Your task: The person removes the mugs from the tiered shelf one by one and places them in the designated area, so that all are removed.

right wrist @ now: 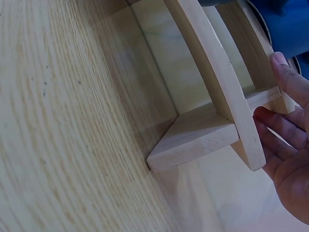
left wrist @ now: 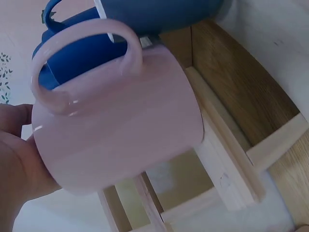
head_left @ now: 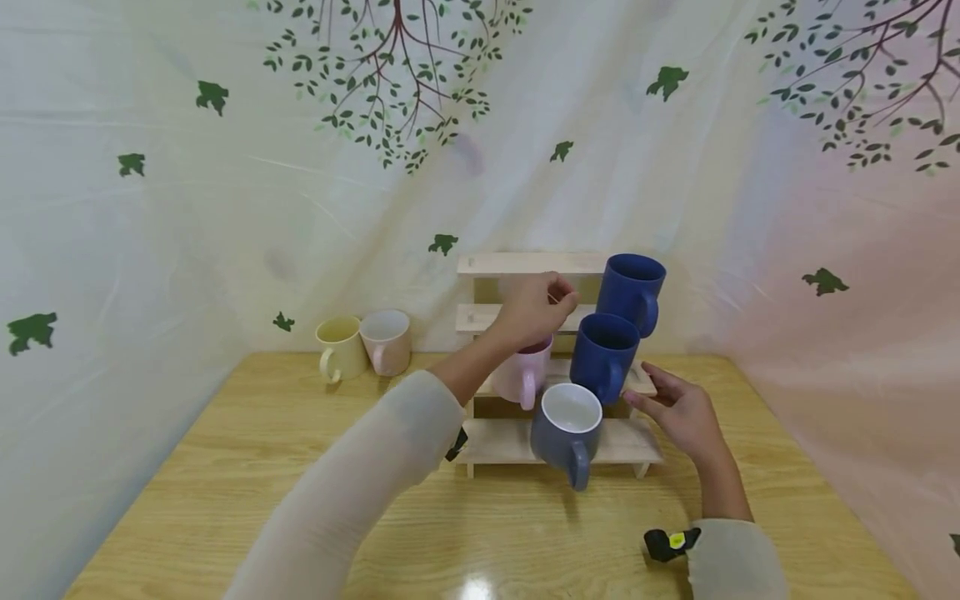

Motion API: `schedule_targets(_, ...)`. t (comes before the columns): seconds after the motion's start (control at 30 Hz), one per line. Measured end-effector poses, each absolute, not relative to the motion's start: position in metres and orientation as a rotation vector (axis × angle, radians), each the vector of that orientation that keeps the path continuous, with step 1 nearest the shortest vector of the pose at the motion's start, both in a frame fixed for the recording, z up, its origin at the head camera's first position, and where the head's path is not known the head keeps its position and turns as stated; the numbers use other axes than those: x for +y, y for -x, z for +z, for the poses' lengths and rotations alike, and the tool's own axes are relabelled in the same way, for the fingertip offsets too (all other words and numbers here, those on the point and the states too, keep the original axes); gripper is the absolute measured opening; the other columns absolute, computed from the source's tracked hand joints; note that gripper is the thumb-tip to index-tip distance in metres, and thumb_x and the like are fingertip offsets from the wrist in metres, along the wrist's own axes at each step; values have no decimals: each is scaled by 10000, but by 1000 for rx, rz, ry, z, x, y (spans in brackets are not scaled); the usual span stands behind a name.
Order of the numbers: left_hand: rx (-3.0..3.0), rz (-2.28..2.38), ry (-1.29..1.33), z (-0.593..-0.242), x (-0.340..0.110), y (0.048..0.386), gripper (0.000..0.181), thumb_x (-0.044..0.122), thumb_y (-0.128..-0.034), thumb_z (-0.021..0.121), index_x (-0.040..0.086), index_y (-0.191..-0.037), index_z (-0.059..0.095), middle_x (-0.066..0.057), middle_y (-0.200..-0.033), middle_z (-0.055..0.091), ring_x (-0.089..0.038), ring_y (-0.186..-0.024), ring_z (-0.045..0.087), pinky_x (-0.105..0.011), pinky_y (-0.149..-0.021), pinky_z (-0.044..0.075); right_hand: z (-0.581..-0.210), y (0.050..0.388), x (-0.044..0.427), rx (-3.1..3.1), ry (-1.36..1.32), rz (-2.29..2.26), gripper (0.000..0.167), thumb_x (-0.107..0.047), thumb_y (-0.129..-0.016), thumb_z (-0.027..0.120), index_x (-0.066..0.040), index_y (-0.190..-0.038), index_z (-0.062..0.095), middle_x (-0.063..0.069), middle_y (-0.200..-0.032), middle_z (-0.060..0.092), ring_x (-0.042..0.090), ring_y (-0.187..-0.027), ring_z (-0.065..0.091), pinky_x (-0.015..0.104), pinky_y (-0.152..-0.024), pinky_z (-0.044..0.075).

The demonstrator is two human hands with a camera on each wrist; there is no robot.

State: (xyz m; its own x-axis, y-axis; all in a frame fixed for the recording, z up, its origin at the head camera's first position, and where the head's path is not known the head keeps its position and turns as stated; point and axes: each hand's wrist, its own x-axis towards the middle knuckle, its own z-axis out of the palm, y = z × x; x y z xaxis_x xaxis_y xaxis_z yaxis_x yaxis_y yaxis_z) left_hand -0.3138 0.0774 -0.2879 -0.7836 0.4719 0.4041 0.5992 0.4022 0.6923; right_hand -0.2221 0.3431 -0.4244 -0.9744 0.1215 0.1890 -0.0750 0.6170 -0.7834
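A pink mug (head_left: pixel 521 379) stands on a tiered wooden display rack (head_left: pixel 495 442), its handle toward the front. My left hand (head_left: pixel 534 310) is just above it, fingers loosely bent with nothing visible between them; in the left wrist view the mug's side (left wrist: pixel 125 116) hides part of the hand (left wrist: pixel 21 154). With my right hand (head_left: pixel 682 412) I pinch the right end of a middle shelf, thumb on one side and fingers on the other. Two dark blue mugs, one lower (head_left: pixel 600 358) and one higher (head_left: pixel 626 287), stand on the rack's right side. A grey mug (head_left: pixel 564 437) with a white inside sits on the lowest shelf.
A yellow mug (head_left: pixel 343 354) and a pale pinkish mug (head_left: pixel 390 350) stand side by side at the back left of the wooden table (head_left: pixel 300 467). Behind the table hangs a pale cloth (head_left: pixel 337 208) with printed leaves and branches.
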Motion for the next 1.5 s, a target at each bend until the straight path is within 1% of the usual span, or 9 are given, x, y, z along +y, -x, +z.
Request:
schedule_targets(0.23,-2548,-1365,1027,-291,94,308,244,231,-1020,645,41,-1151,723,-43,-1043,720,-146,-916,648,-175,-757,537,-423,220,344,-2617,38,1272,836,-551,-898,736,-84,-1536,464,244,-1490,505,382,-1146,656,360,-859,601)
schedule_targets(0.4,-2605,-1311,1045,-288,106,301,278,270,-1027,637,55,-1181,725,-28,-1062,723,-130,-926,635,-166,-776,523,-423,218,346,-2620,45,1255,824,-543,-910,728,-74,-1534,463,249,-1487,505,392,-1143,654,394,-871,600)
schedule_targets(0.67,-2640,-1247,1038,-286,119,299,284,294,-1033,625,77,-1180,734,-6,-1050,726,-115,-915,632,-177,-779,528,-425,216,348,-2622,52,1257,810,-538,-915,724,-89,-1536,464,236,-1490,508,391,-1150,649,395,-873,599)
schedule_targets(0.83,-2647,-1226,1028,-285,123,300,287,313,-1032,627,88,-1174,735,2,-1056,727,-107,-926,636,-183,-807,537,-425,217,347,-2620,46,1277,822,-550,-910,722,-90,-1539,460,244,-1498,494,407,-1173,637,429,-891,593)
schedule_targets(1.03,-2624,-1232,1052,-283,130,298,278,317,-1022,645,94,-1151,746,15,-1033,726,-91,-911,634,-168,-792,533,-427,218,347,-2609,38,1276,812,-545,-902,732,-102,-1532,475,222,-1487,517,389,-1166,646,382,-879,597)
schedule_targets(1.23,-2624,-1199,1091,-284,138,296,273,308,-1021,648,92,-1147,758,17,-1017,723,-74,-887,631,-147,-777,532,-426,219,345,-2597,16,1278,794,-510,-911,740,-83,-1526,478,241,-1481,513,393,-1156,650,396,-884,593)
schedule_targets(1.37,-2593,-1192,1133,-284,141,295,272,294,-1025,643,76,-1132,765,7,-1002,737,-70,-881,642,-141,-779,524,-425,220,343,-2598,10,1272,792,-503,-912,743,-80,-1527,476,239,-1480,515,381,-1134,659,310,-847,595)
schedule_targets(1.47,-2571,-1205,1161,-285,143,293,262,284,-1020,653,72,-1116,773,9,-984,747,-53,-874,653,-127,-771,518,-424,220,343,-2591,2,1286,787,-487,-912,749,-78,-1526,476,232,-1477,521,373,-1116,666,213,-805,572)
schedule_targets(1.5,-2569,-1209,1174,-285,144,292,261,281,-1020,654,72,-1118,774,9,-982,749,-49,-873,657,-123,-770,518,-424,220,343,-2590,-1,1293,784,-479,-913,751,-76,-1527,474,230,-1476,523,372,-1110,667,196,-796,566)
